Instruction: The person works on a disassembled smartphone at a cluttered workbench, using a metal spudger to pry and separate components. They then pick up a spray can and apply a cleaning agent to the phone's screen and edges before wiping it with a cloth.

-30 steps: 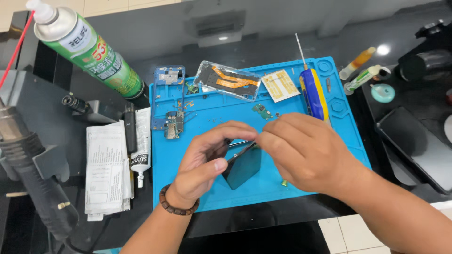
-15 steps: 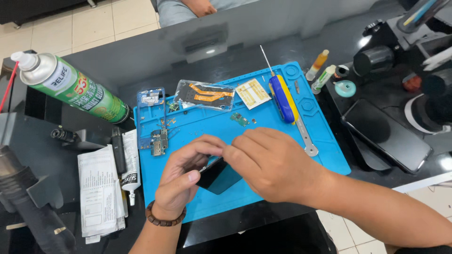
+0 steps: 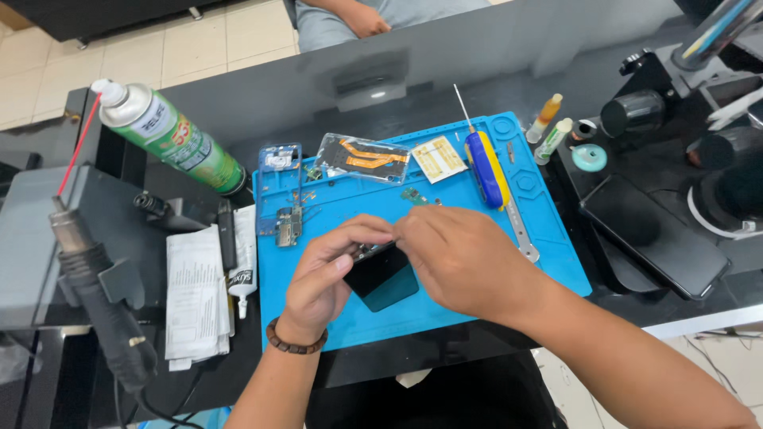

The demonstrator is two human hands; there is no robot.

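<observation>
A dark opened phone (image 3: 383,280) lies on the blue work mat (image 3: 445,306). My left hand (image 3: 327,274) holds its left edge, thumb and fingers pinched at its top. My right hand (image 3: 465,260) rests over the phone's upper right, fingertips meeting the left hand's at the top edge. In the earlier frames a thin tool showed between my right fingers; now the fingers hide that spot. A small green circuit piece (image 3: 413,195) lies on the mat just above my hands.
A blue-and-yellow screwdriver (image 3: 486,167), a clear bag with orange flex cables (image 3: 362,157), a phone frame part (image 3: 280,187) and metal tweezers (image 3: 520,230) lie on the mat. A green spray can (image 3: 175,139) and hot-air handle (image 3: 99,294) stand left. Another phone (image 3: 656,234) lies right. Another person sits across.
The view has shifted, so everything sits further left in frame. My hands stay closed over the phone's top edge. The thin tool seen a second ago is hidden now.
</observation>
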